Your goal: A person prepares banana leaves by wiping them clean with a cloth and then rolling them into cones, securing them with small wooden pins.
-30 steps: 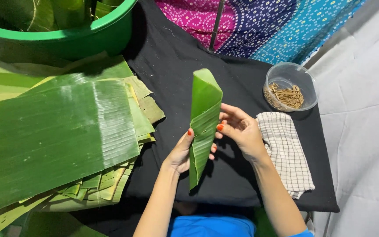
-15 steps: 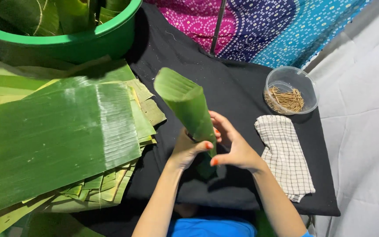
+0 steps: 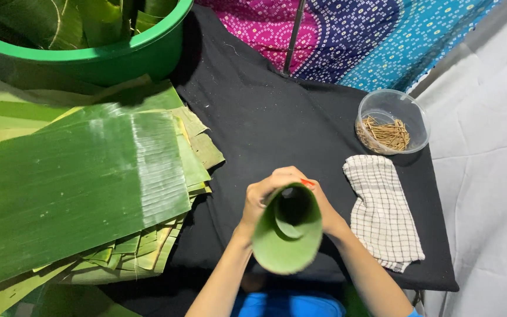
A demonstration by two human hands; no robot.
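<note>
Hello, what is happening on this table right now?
A person holds a green banana leaf rolled into a cone with both hands, its open mouth facing the camera. The left hand wraps one side, the right hand the other. Beside it lie a stack of flat green leaf sheets, a checked white cloth and a clear round bowl of small brown sticks, all on a black cloth-covered table.

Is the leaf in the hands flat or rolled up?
Rolled up. The leaf curls into a cone with its round open mouth facing the camera, and the left hand and right hand wrap around it.
</note>
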